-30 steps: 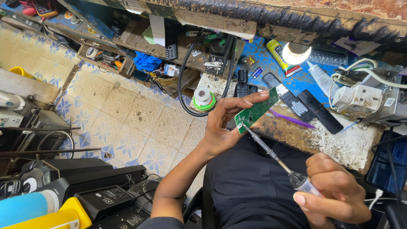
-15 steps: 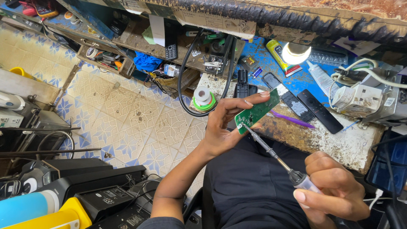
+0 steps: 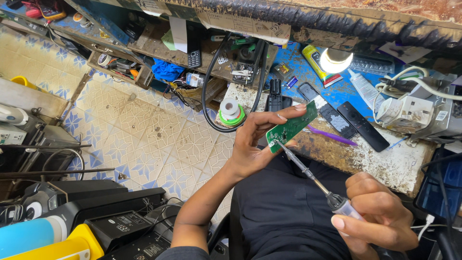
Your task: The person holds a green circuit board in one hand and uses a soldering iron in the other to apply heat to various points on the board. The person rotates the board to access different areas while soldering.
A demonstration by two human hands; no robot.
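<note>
My left hand (image 3: 252,144) pinches the green circuit board (image 3: 292,127) by its edges, up over my lap, off the tabletop (image 3: 385,159). My right hand (image 3: 380,221) grips the soldering iron (image 3: 308,173), tip at the board's lower corner. A wobble could skid that tip into my fingers.

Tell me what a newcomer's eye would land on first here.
At centre, the left hand holds up a narrow green circuit board, and the soldering iron gripped in the right hand at lower right touches its tip to the board's lower end. Behind them, a glowing lamp shines over the cluttered blue workbench, where two black remote controls lie.
</note>
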